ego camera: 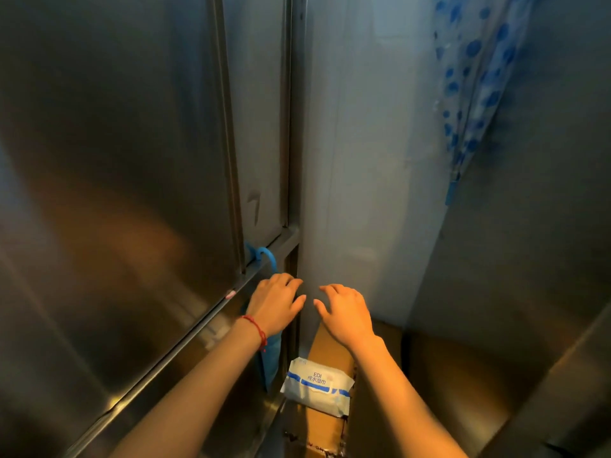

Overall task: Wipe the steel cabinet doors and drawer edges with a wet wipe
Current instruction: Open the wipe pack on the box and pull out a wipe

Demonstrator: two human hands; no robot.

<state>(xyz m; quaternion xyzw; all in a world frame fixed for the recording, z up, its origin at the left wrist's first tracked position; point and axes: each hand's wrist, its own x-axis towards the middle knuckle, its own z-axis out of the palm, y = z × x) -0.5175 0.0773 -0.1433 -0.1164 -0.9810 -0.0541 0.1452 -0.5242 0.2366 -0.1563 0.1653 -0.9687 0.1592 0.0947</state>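
Tall steel cabinet doors (125, 153) fill the left, with a horizontal steel rail (185, 332) under them. A white and blue pack of wet wipes (317, 386) lies on a cardboard box (325, 345) below my hands. My left hand (276, 304), with a red string at the wrist, hovers near the cabinet's right edge, fingers loosely curled and holding nothing. Beside it, my right hand (345, 312) is held out palm down, fingers relaxed and empty. No wipe shows in either hand.
A blue hook (266, 254) hangs on the rail with a blue bag (269, 361) below my left wrist. A pale wall panel (363, 143) stands ahead. A blue-dotted plastic curtain (472, 81) hangs at the upper right. More steel surface (529, 259) lies to the right.
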